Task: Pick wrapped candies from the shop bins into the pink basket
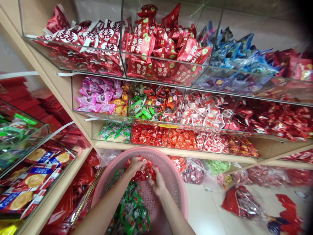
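In the head view, at lower centre, the left hand and right hand together grasp red candies over a pink basket; green-wrapped candies lie inside, bottom centre. Shelves of sweets span the top.

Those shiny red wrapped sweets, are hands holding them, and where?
Yes: the left hand holds the shiny red wrapped sweets at their upper part, the right hand at their right side.
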Available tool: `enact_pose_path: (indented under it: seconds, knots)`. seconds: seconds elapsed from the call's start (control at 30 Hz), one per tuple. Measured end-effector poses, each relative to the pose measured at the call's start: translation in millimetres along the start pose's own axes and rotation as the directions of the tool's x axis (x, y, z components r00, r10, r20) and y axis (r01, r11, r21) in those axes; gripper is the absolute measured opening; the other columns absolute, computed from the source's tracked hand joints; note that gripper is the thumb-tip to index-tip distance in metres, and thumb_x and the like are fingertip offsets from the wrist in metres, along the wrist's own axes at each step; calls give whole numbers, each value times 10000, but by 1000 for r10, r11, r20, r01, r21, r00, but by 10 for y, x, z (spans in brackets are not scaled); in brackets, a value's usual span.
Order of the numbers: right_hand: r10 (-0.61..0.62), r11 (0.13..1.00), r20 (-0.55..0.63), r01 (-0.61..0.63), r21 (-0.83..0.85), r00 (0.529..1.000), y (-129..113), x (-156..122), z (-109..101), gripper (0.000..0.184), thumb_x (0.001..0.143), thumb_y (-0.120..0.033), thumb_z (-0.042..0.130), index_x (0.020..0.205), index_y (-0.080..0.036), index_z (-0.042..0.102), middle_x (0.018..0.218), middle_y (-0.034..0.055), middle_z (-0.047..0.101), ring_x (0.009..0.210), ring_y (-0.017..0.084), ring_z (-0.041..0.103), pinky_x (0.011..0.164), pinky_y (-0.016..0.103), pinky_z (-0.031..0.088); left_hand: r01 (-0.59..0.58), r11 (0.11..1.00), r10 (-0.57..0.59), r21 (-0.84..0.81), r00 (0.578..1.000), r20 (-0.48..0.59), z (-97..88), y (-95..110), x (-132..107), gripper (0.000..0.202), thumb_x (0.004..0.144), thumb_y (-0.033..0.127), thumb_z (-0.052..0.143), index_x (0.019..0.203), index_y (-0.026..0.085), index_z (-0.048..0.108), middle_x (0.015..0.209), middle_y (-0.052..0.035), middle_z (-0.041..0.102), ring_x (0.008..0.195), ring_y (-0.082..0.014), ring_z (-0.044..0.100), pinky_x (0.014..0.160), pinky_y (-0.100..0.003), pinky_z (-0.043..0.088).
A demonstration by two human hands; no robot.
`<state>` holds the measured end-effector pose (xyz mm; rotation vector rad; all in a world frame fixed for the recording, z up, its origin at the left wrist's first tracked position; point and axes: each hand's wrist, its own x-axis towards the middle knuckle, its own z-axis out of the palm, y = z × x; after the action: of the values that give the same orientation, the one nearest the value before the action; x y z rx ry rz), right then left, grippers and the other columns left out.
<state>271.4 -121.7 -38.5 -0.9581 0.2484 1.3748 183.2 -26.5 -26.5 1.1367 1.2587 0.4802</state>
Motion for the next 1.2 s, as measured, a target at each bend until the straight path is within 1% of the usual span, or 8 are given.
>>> enact_pose_path:
  seconds: [0.27,0.43,0.5,0.6,0.77,0.97,1.1,1.2]
  knots:
    - [-28,997,-78,22,-78,997,1,-32,16,174,633,-211,703,757,-171,589,571,-59,616,422,52,517,413,146,437,52,997,-49,56,997,-52,101,29,182,202,688,246,652,573,147,518,464,15,572,437,-106,554,475,-224,460]
    - [-70,994,-65,63,-94,995,14,-48,7,221,603,-224,733,766,-180,591,640,-52,641,474,63,556,483,179,503,-12,995,24,104,993,-112,64,29,205,62,721,197,607,749,144,587,413,40,535,412,-123,554,446,-216,427]
    - [-87,991,-64,79,-107,994,21,-54,13,229,592,-227,750,753,-180,594,642,-54,639,487,62,559,504,186,520,-64,991,79,115,988,-135,17,8,124,123,742,238,592,828,153,609,428,48,536,398,-111,530,435,-206,402]
    - [-95,989,-43,90,-114,995,40,-65,34,249,565,-231,778,733,-177,601,634,-56,635,504,57,557,526,183,532,-117,988,127,104,987,-100,-35,-62,-109,189,727,342,608,771,161,641,532,16,607,474,-110,559,455,-199,401]
    - [-66,988,49,73,-136,997,88,-118,75,322,500,-255,824,727,-174,610,646,-57,645,527,52,560,544,175,536,-87,996,87,-13,996,9,-30,-219,-469,255,644,367,668,779,151,674,730,-27,689,659,-149,631,545,-214,456]
    - [-26,974,87,45,-221,996,137,-174,93,341,497,-301,829,722,-160,616,652,-41,652,540,61,577,551,183,543,-27,986,26,-166,1000,-10,-76,-309,-556,306,611,377,691,804,143,652,738,-35,683,673,-150,639,593,-232,477]
    - [-6,971,66,21,-239,998,172,-121,54,351,520,-289,824,788,-163,635,732,-20,677,580,73,605,557,190,551,-17,954,-1,-300,998,-59,-159,-338,-579,332,551,370,736,766,136,643,745,-40,679,682,-144,635,635,-246,496]
    - [-6,970,45,16,-241,999,189,-78,25,347,540,-283,817,816,-168,643,756,-15,679,582,76,612,551,191,550,-32,949,-3,-315,994,-108,-238,-352,-580,337,523,381,750,725,140,627,685,-14,655,638,-126,614,609,-234,486]
